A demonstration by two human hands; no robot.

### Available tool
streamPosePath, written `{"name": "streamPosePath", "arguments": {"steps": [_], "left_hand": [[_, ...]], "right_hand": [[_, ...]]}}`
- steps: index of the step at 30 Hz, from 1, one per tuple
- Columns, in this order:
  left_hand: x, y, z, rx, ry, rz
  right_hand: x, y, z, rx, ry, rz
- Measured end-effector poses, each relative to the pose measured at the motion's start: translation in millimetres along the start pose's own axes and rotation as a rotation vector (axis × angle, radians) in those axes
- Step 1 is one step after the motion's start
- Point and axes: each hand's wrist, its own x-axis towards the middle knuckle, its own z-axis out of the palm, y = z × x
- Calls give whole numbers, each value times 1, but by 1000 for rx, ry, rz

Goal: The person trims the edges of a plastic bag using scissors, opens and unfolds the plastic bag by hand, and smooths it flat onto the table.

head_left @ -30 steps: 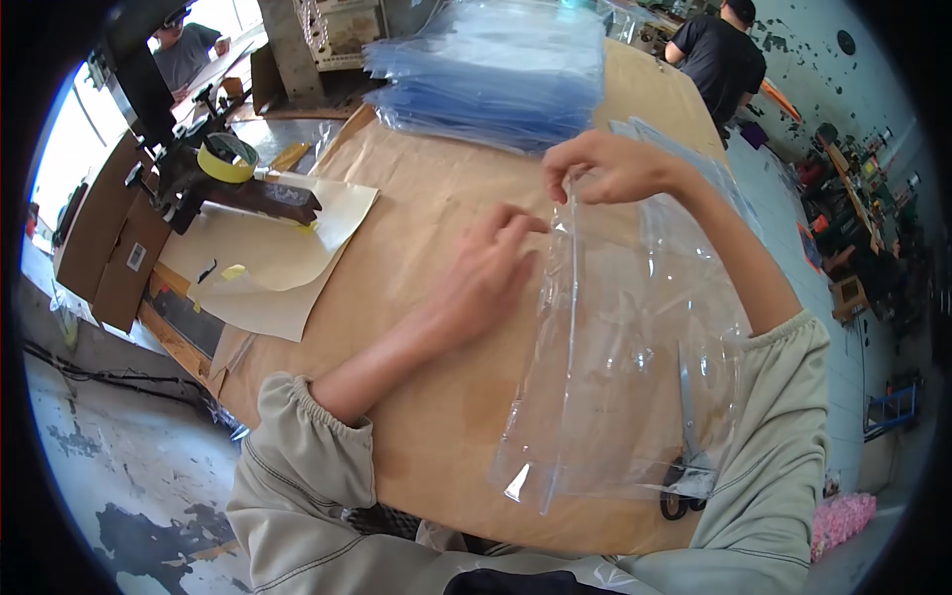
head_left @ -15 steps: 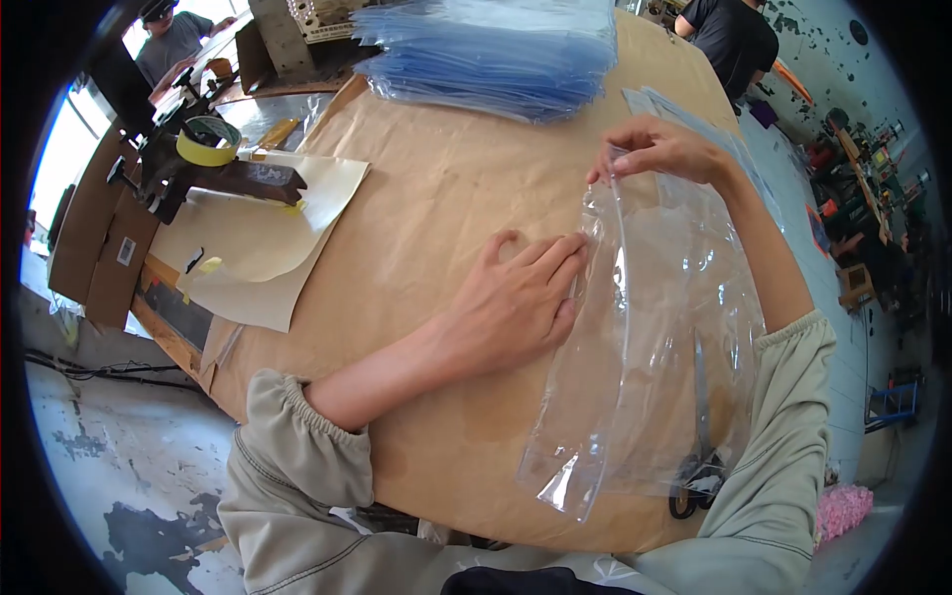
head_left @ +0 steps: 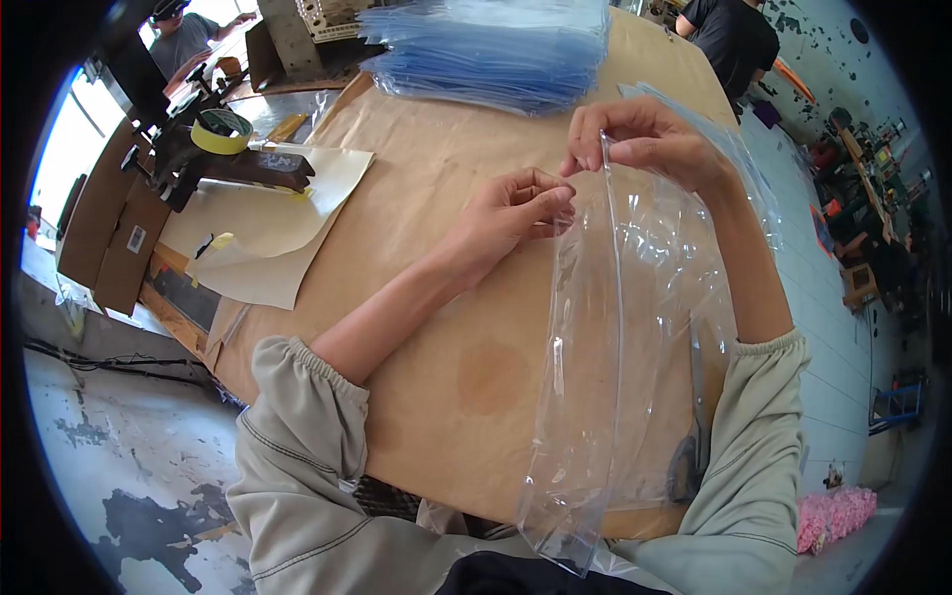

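While clear plastic is pinched at its far end by left hand and right hand, tautness is advised.

This is a workshop, apparently one for small-scale making. A broad worktable lined with brown paper carries a thick stack of bluish clear plastic sheets, a single clear plastic piece and scissors. Along its left side stands a dark metal fixture with screw knobs, bearing a roll of yellow tape, near a cardboard box. A person in grey and another in black are elsewhere in the room. Flaking paint marks the wall, and jumbled equipment, too small to identify, lines the tiled floor.
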Motion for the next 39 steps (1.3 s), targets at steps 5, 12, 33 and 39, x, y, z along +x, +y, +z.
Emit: {"name": "streamPosePath", "arguments": {"steps": [5,12,33,39], "left_hand": [[1,10,-7,104,26,-104],[8,20,-20,479,-3,30],[-185,-28,118,30,143,52],[-192,-34,117,-124,178,49]], "right_hand": [[-4,-1,3,-28,-19,-4],[3,-2,5,-116,-34,112],[16,53,9,-276,2,240],[16,52,10,-593,-52,240]]}}
